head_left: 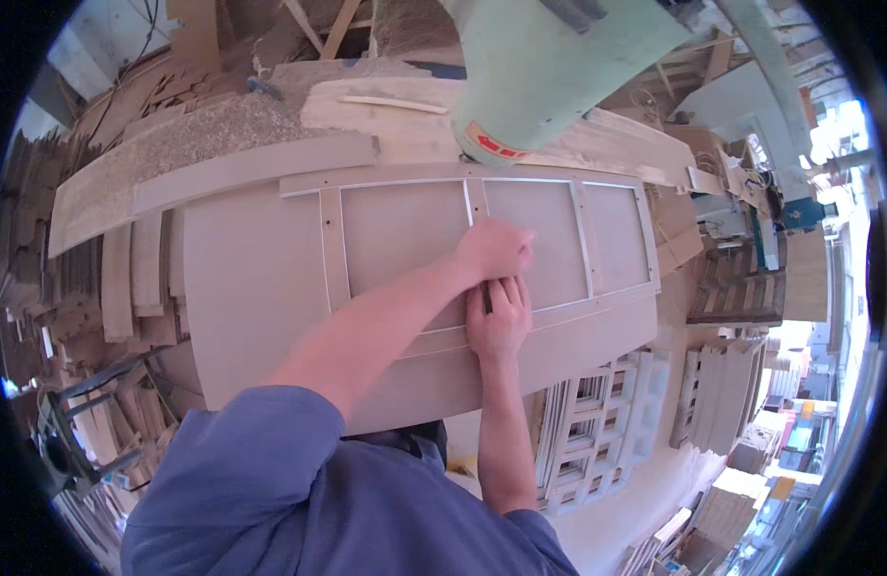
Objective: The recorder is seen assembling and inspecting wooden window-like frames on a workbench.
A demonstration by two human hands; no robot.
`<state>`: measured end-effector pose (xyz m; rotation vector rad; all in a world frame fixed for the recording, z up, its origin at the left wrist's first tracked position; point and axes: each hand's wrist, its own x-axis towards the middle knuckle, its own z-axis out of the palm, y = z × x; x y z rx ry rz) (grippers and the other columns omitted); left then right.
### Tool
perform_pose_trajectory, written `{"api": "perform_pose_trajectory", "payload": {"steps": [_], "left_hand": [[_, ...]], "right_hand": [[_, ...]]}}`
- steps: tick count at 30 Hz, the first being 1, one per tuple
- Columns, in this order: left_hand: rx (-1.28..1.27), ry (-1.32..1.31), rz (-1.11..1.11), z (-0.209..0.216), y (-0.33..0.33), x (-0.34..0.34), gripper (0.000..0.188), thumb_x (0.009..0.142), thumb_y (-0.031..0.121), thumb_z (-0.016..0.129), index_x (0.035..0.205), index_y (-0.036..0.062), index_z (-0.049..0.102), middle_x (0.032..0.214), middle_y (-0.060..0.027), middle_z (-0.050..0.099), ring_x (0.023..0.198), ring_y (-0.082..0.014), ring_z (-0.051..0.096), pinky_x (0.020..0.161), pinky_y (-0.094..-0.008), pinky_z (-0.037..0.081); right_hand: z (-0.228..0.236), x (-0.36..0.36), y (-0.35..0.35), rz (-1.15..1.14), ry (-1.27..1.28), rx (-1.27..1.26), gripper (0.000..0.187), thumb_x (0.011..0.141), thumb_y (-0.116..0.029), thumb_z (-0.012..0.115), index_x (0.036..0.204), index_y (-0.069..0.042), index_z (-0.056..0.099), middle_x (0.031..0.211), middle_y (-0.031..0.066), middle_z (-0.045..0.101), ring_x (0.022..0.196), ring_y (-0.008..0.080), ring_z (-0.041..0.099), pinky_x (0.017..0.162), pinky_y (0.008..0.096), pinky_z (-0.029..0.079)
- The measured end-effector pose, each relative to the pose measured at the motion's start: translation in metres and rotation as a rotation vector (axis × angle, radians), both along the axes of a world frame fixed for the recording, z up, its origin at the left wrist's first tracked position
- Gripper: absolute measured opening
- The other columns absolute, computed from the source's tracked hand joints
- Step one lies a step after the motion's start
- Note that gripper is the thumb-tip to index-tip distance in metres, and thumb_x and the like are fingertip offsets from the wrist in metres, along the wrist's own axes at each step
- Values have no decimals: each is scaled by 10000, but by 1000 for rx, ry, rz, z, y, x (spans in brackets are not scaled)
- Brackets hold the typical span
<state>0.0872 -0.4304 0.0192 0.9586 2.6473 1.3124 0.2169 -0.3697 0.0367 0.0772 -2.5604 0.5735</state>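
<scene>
A ladder-like frame (334, 252) of flat slats with pale, shiny inner edges lies on a large greyish-beige board (251, 278). My left hand (498, 248) is curled into a fist over the frame's middle slat; whatever it may hold is hidden. Just nearer to me, my right hand (499, 322) rests by the frame's near rail. Its fingers are drawn together, with a narrow dark spot between thumb and fingers that I cannot make out. Small dark holes or dots show along the slats.
A pale green machine head (549, 77) with a red arrow label hangs over the far edge. A loose plank (256, 173) lies at the far left beside sawdust (223, 125). Stacked framed pieces (597, 422) stand at the lower right; boards (40, 221) are piled left.
</scene>
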Motion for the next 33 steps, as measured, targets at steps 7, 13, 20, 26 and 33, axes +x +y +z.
{"api": "perform_pose_trajectory", "payload": {"steps": [7, 13, 20, 26, 33], "left_hand": [[173, 220, -95, 26, -191, 50, 200, 854, 90, 654, 1042, 95, 722, 1010, -132, 728, 953, -335, 696, 857, -431, 562], [-32, 227, -6, 12, -199, 65, 9, 804, 123, 686, 798, 116, 686, 720, -67, 667, 673, -295, 645, 659, -431, 522], [-88, 133, 55, 9, -162, 53, 145, 816, 174, 665, 699, 112, 607, 693, -100, 639, 698, -335, 643, 682, -472, 517], [-99, 131, 25, 2, -132, 42, 155, 816, 218, 673, 720, 109, 617, 667, -108, 629, 658, -349, 631, 652, -484, 513], [-85, 128, 32, 2, -85, 31, 149, 808, 204, 670, 715, 100, 620, 651, -120, 632, 647, -358, 632, 634, -500, 512]], "right_hand": [[-5, 8, 10, -10, 6, 61, 165, 868, -158, 737, 881, -1, 687, 1016, 149, 696, 1164, 365, 649, 976, 479, 519], [-14, -1, 18, -19, 31, 13, 130, 861, -120, 738, 844, -12, 667, 999, 139, 694, 1136, 358, 661, 950, 481, 529], [-8, -11, 52, -6, -37, 43, 125, 858, -116, 738, 835, -30, 649, 960, 133, 678, 1134, 362, 663, 954, 477, 538], [-12, -22, 84, -8, -64, 20, 142, 866, -115, 744, 845, -9, 653, 969, 153, 691, 1128, 384, 667, 945, 490, 541], [-14, -29, 129, -64, -55, 26, 157, 890, -113, 743, 850, 7, 650, 999, 167, 701, 1137, 392, 664, 947, 491, 539]]}}
